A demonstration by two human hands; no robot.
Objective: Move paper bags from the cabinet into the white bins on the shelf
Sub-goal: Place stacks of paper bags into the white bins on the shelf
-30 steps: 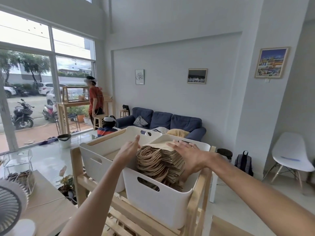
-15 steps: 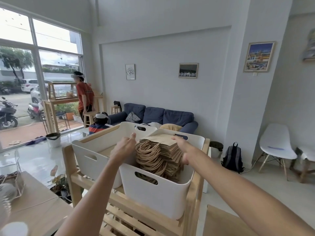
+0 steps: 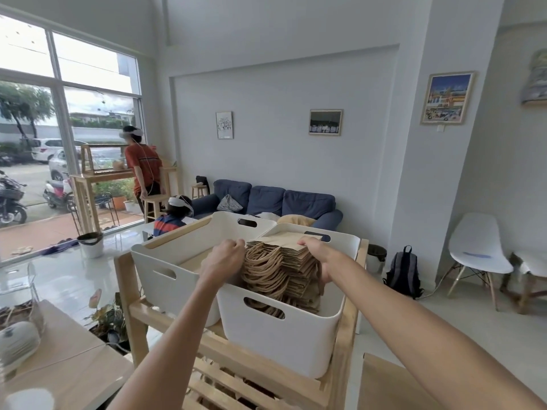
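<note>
A thick stack of brown paper bags [image 3: 281, 264] with twisted handles stands in the right white bin [image 3: 284, 338] on top of the wooden shelf [image 3: 346, 327]. My left hand [image 3: 223, 258] is curled against the stack's left side at the handles. My right hand [image 3: 319, 255] grips the stack's right side, thumb on the top bag. The left white bin [image 3: 165, 261] sits beside it; a flat brown sheet shows inside, its contents mostly hidden by my arm.
A light wooden table [image 3: 68, 365] with a small fan is at lower left, with a potted plant [image 3: 109, 315] beside the shelf. Behind are a blue sofa [image 3: 278, 202], two people near the window, a backpack [image 3: 404, 272] and a white chair [image 3: 476, 250].
Both hands have closed from spread fingers onto the sides of the bag stack. The stack has settled lower into the right bin. My view shifted slightly.
</note>
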